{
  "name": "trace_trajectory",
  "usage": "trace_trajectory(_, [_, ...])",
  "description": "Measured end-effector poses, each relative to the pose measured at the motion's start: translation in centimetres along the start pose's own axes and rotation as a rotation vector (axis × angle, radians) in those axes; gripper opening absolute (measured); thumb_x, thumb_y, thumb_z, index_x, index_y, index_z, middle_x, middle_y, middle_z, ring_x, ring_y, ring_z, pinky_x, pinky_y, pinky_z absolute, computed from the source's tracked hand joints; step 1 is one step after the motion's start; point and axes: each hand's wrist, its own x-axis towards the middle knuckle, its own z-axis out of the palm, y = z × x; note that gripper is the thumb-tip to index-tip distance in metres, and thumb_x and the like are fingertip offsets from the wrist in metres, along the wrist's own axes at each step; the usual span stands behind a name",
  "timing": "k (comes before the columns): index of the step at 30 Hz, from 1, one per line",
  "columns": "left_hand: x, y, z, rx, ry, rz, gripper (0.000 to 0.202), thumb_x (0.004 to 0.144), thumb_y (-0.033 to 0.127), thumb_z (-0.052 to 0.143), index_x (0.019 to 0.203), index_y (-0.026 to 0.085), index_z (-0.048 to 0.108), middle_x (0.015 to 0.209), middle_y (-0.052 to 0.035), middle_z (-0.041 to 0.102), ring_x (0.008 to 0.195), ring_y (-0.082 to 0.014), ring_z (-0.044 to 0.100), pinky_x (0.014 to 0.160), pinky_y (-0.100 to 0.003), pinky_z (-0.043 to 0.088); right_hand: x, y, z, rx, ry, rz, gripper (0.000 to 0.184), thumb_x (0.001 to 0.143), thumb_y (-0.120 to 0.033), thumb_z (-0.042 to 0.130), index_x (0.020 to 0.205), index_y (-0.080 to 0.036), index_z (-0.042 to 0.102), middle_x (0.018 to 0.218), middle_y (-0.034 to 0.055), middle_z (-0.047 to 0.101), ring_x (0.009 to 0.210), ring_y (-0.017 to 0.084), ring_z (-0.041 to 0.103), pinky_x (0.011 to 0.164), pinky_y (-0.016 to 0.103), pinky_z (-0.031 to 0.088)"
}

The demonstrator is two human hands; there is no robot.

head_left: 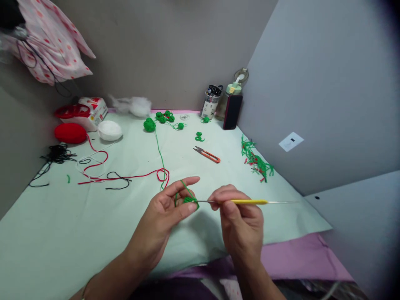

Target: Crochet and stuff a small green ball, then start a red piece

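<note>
Between the thumb and fingers of my left hand [167, 208] is a small green crochet piece [190, 203]. Green yarn [158, 146] runs from a green yarn ball [149, 124] down to this hand and passes over its raised index finger. My right hand [240, 216] grips a crochet hook [250, 202] with a yellow handle, held level. The hook's metal tip reaches left to the green piece and touches it; whether it is inside a stitch is too small to tell. My left fingers partly cover the piece.
Orange thread snips [206, 154] lie beyond my hands. Red yarn [70, 133], white yarn [110, 131] and black yarn strands [59, 154] are at left. Green and red scraps [256, 160] lie along the right wall. A phone [233, 112], a pen cup [210, 104] and a bottle [222, 106] stand at the back.
</note>
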Motion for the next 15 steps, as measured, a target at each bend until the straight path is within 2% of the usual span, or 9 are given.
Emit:
trace_trajectory(2, [-0.1,-0.4,0.14,0.08,-0.012,0.039,0.041,0.079,0.026,0.09,0.119,0.034,0.081,0.087,0.0016,0.065,0.08,-0.0113,0.053,0.078,-0.022,0.044,-0.01,0.23,0.18,0.001,-0.06,0.024,0.014,0.1,-0.024,0.067,0.098,-0.026,0.081,0.09,0.0053,0.077,0.086,0.02,0.07,0.073,0.033,0.057])
trace_trajectory(4, [-0.18,-0.66,0.12,0.139,-0.035,0.057,0.038,0.083,0.031,0.087,0.121,0.036,0.08,0.088,0.0012,0.065,0.076,-0.0113,0.052,0.072,-0.023,0.044,-0.08,0.54,0.22,-0.001,-0.058,0.043,0.015,0.1,-0.024,0.067,0.1,-0.028,0.081,0.094,0.0046,0.079,0.09,0.019,0.071,0.077,0.032,0.057])
trace_trajectory(9, [-0.37,-0.42,-0.41,0.21,-0.016,0.103,0.029,0.089,0.038,0.08,0.118,0.035,0.08,0.092,0.001,0.063,0.067,-0.0092,0.048,0.069,-0.026,0.044,0.23,0.74,0.08,0.15,0.026,0.181,0.014,0.1,-0.03,0.068,0.095,-0.024,0.08,0.086,0.0032,0.077,0.072,0.015,0.066,0.069,0.028,0.055])
trace_trajectory(15, [-0.44,-0.25,-0.65,0.242,0.007,0.096,0.03,0.088,0.035,0.081,0.118,0.035,0.08,0.091,0.0008,0.06,0.077,-0.0119,0.048,0.071,-0.024,0.043,0.58,0.4,-0.05,0.242,-0.006,0.225,0.02,0.104,-0.032,0.061,0.095,-0.023,0.076,0.086,0.0026,0.078,0.07,0.013,0.067,0.068,0.026,0.056])
